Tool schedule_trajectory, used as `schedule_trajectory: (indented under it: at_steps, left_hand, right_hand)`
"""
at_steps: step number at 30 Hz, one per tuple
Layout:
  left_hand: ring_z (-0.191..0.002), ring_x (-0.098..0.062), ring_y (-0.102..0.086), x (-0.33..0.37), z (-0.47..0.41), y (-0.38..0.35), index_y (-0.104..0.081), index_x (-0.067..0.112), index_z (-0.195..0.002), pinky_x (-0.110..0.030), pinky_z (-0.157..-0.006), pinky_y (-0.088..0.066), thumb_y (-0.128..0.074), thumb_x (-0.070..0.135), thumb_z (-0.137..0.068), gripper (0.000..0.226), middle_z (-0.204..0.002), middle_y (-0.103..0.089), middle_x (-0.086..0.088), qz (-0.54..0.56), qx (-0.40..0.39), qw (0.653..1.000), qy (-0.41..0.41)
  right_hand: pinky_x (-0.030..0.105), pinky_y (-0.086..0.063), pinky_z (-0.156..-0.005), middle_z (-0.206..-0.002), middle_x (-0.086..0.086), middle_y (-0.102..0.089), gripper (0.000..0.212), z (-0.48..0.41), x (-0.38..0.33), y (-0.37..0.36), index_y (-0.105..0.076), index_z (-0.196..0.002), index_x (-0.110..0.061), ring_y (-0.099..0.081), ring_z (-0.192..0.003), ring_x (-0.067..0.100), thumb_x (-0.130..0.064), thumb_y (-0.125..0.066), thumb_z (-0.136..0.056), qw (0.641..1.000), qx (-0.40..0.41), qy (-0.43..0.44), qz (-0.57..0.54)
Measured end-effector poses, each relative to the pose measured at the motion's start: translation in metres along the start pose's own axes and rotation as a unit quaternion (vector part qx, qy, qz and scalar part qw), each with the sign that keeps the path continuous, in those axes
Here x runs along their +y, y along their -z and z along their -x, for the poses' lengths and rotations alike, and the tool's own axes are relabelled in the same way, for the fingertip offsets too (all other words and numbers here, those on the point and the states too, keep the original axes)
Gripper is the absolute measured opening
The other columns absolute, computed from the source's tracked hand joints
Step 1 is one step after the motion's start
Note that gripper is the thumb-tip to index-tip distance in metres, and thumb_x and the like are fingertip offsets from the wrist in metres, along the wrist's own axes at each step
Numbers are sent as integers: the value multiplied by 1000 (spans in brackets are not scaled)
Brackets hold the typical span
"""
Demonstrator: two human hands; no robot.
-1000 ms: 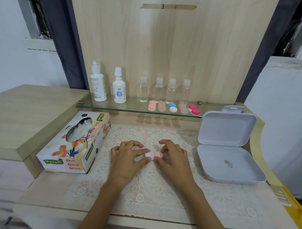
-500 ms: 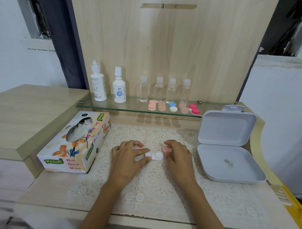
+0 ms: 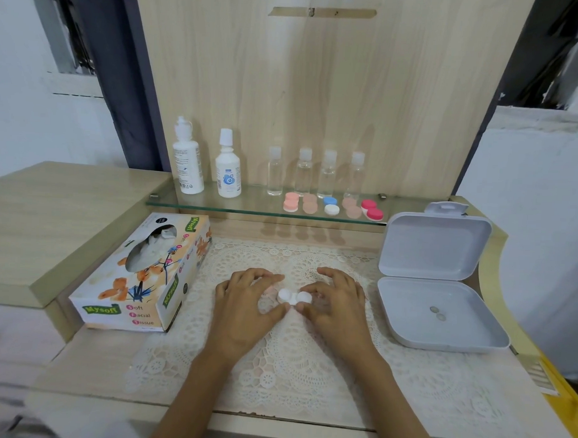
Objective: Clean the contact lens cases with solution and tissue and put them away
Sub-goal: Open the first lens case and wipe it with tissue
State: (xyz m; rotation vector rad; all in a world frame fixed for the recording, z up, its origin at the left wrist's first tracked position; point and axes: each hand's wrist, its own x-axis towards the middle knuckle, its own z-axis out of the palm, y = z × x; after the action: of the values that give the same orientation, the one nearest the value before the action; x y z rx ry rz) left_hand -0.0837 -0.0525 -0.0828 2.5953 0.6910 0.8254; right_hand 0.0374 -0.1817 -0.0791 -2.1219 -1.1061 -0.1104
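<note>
Head view, nearest first: two bare forearms reach in from the bottom edge over a lace mat (image 3: 276, 366) spread on the pale desk (image 3: 96, 359). The left hand (image 3: 245, 302) and right hand (image 3: 337, 305) meet at the middle of the mat, both with fingers curled. Between them lies the white lens case (image 3: 294, 297), flat on the mat, with its two round wells side by side. The left hand pinches its left end between thumb and forefinger, and the right hand pinches its right end the same way. A trace of pink shows under the left fingers; I cannot tell what it is.

Left of the hands a printed tissue box (image 3: 141, 276) sits at an angle, with tissue showing in its oval slot. To the right a grey storage box (image 3: 437, 335) lies open, lid upright, with two small round bits inside.

Beyond, a glass shelf (image 3: 248, 206) carries a tall solution bottle (image 3: 188, 163), a shorter solution bottle (image 3: 228, 171) just beside it, four small clear bottles (image 3: 304, 173) in a row, and in front of those five more lens cases (image 3: 330, 205): pink, beige, blue and white, beige, red. A wood panel (image 3: 318, 88) rises behind the shelf
</note>
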Motion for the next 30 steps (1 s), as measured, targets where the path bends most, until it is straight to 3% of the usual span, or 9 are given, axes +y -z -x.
schedule_trajectory:
  at_steps: [3, 6, 11, 13, 14, 15, 17, 25, 30]
  left_hand:
    - [-126, -6, -36, 1, 1, 1, -41, 36, -137, -29, -103, -21, -33, 70, -65, 81, -133, -42, 18, -9, -7, 1000, 12]
    - [-140, -9, -19, 2, 1, -1, -23, 22, -148, -33, -115, -9, -17, 71, -64, 97, -152, -26, 8, -54, -57, 997, 27]
    - [-143, -5, 3, 3, 1, -3, -6, 20, -151, -35, -117, 6, 2, 71, -62, 103, -158, -4, 7, -112, -129, 984, 47]
    - [-143, -4, 4, 4, 1, -3, -4, 20, -151, -35, -117, 8, 3, 71, -62, 103, -158, -2, 8, -112, -132, 984, 49]
    - [-143, -4, 4, 4, 1, -3, -4, 20, -151, -34, -117, 8, 3, 71, -62, 102, -158, -2, 8, -112, -134, 983, 49]
    - [-143, -4, 4, 4, 1, -3, -3, 20, -151, -34, -117, 8, 3, 71, -62, 102, -158, -2, 8, -114, -135, 983, 49]
    - [-143, -4, 4, 4, 1, -3, -3, 20, -151, -35, -117, 8, 4, 71, -63, 101, -158, -2, 7, -118, -133, 983, 48]
    - [-143, -4, 4, 2, 1, -3, -4, 21, -151, -34, -116, 10, 3, 71, -64, 100, -158, -2, 8, -109, -133, 984, 47]
    - [-143, -3, 3, 0, 2, -2, -6, 22, -151, -33, -115, 10, 3, 72, -64, 101, -157, -2, 9, -108, -132, 984, 47]
  right_hand:
    - [47, -11, -114, -138, -12, -43, 25, 0, 1, -1, -70, -102, -31, -27, -135, 9, -39, -72, -79, 1000, 0, 0, 3]
    - [48, -15, -114, -136, -10, -46, 23, 0, 0, 0, -71, -100, -28, -29, -132, 10, -37, -72, -79, 1000, 11, 6, -3]
    - [49, -32, -107, -128, -7, -50, 22, 1, 2, 1, -72, -98, -20, -36, -124, 11, -25, -75, -77, 998, 16, -2, -66]
    - [38, -41, -102, -126, -8, -49, 23, 1, 1, 1, -72, -100, -17, -38, -123, 12, -20, -75, -77, 996, 11, -6, -91]
    - [25, -42, -99, -126, -8, -48, 23, 1, -1, 3, -72, -101, -15, -39, -122, 12, -18, -74, -78, 995, 12, -6, -94]
    - [10, -38, -93, -126, -7, -49, 22, 1, -3, 5, -72, -101, -13, -41, -120, 11, -15, -74, -79, 995, 13, -7, -98]
    - [-4, -29, -81, -124, -6, -50, 20, 0, -6, 13, -71, -99, -10, -44, -114, 8, -13, -74, -79, 993, 14, -10, -114]
    - [4, -30, -84, -112, -10, -58, 19, 6, -7, 59, -72, -94, -17, -51, -105, 4, -24, -77, -77, 992, 38, -1, -122]
    - [7, -37, -75, -94, -11, -66, 15, 15, 19, 101, -70, -89, -22, -59, -91, 4, -23, -78, -76, 993, 75, -18, -93]
